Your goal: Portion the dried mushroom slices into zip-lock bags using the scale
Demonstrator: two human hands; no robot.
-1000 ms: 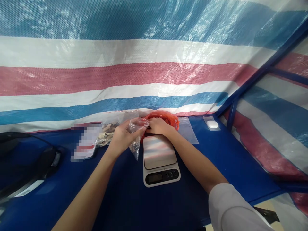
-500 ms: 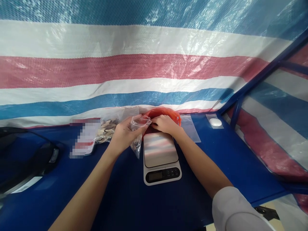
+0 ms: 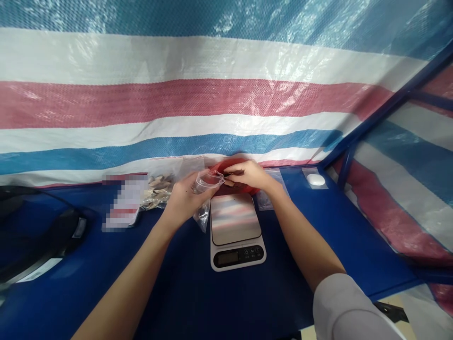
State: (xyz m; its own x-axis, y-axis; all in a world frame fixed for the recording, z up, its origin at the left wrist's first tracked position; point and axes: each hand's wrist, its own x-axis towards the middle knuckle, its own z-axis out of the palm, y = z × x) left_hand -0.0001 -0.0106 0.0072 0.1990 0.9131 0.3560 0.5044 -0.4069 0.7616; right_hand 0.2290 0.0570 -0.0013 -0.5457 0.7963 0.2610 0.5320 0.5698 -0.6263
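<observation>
My left hand (image 3: 184, 193) is closed on the rim of a clear plastic bag (image 3: 202, 217), whose mouth gapes toward the right. Close beside that mouth, my right hand (image 3: 249, 174) has its fingers pinched together on a dried brown piece (image 3: 229, 182). Both hands are above the far end of a white kitchen scale (image 3: 236, 222). Behind the scale sits a red plastic bag (image 3: 244, 189), open and partly covered by my right hand; dark brown bits show inside. The scale's metal plate carries nothing large, and its display looks blank.
Left of my left hand lies a clear bag of dried pale-brown pieces (image 3: 157, 189), next to a blurred-out phone-like object (image 3: 123, 203). A flat clear bag (image 3: 265, 200) and a white oval object (image 3: 316, 180) are to the right. Black headgear (image 3: 53, 245) occupies the left side. Striped sheeting (image 3: 212, 101) rises behind.
My right hand has lifted and turned slightly right, and a brown piece now shows at its fingertips. The clear bag's mouth has opened wider in my left hand.
</observation>
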